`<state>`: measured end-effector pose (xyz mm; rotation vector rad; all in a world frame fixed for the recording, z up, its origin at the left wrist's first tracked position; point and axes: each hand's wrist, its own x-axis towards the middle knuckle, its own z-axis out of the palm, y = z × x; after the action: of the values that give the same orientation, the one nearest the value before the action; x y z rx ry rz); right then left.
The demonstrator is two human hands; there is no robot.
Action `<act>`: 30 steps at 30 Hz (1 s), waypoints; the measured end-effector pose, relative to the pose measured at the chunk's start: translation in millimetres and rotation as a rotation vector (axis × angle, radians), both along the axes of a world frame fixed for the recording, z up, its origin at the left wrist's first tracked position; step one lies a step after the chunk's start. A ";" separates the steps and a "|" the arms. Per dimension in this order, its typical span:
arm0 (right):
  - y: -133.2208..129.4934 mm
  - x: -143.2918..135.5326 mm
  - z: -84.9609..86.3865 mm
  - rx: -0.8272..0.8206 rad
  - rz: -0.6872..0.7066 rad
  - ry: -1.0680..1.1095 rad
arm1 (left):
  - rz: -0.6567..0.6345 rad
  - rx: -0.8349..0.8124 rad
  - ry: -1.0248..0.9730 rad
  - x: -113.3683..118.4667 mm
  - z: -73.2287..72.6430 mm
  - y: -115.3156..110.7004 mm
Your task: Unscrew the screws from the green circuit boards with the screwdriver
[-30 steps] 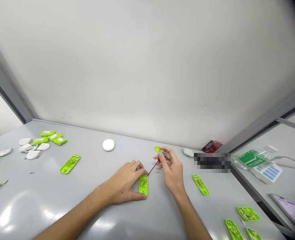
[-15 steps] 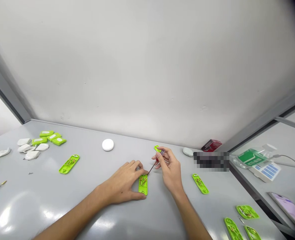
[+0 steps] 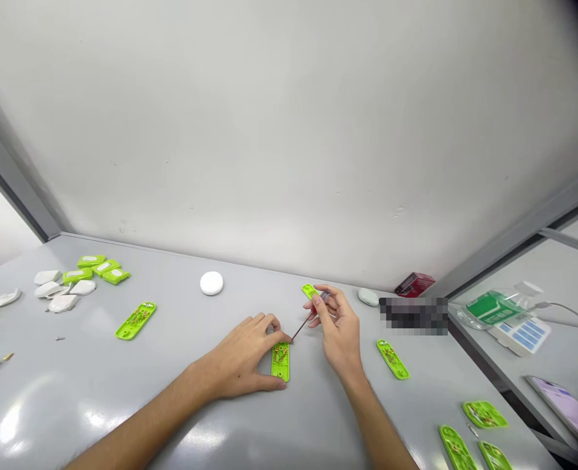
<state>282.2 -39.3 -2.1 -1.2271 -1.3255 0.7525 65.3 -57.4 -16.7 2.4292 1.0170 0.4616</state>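
Observation:
My left hand (image 3: 247, 356) grips a small green plastic shell (image 3: 280, 363) flat on the table, index finger at its far end and thumb at its near end. Brass-coloured parts sit inside that shell. In my right hand (image 3: 336, 326) is a thin screwdriver (image 3: 302, 328), closed between thumb and fingers near its reddish, clear handle. It slants down to the left, its tip by the far right corner of the shell, close to my left fingertip. Whether the tip touches the shell I cannot tell. Just beyond my right fingers lies another green shell (image 3: 309, 291), partly covered.
Open green shells lie left (image 3: 136, 321), right (image 3: 392, 360) and near right (image 3: 484, 414). White covers (image 3: 63, 303) and green-and-white pieces (image 3: 106, 267) are piled at left. A white round case (image 3: 211, 284) stands near the wall, a red box (image 3: 415, 284) at the back right.
My right hand has shifted slightly right with the screwdriver, which leans more. Its tip has moved a little right, and more of the shell behind shows. My left hand stays put.

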 end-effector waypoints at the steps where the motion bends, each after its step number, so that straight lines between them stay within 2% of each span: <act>1: 0.2 0.1 -0.6 -0.001 -0.001 -0.004 | 0.000 0.006 0.001 0.1 -0.2 0.0; 15: -0.9 -1.5 -4.2 -0.043 0.003 -0.021 | -0.001 -0.023 0.004 1.1 4.9 -0.3; 30: -2.4 -2.1 0.0 -0.057 -0.042 0.015 | -0.013 -0.021 -0.003 1.0 6.2 -1.2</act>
<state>280.1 -41.7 -2.1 -1.2881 -1.2701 0.7724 66.3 -58.6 -10.4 2.4147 0.9997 0.4476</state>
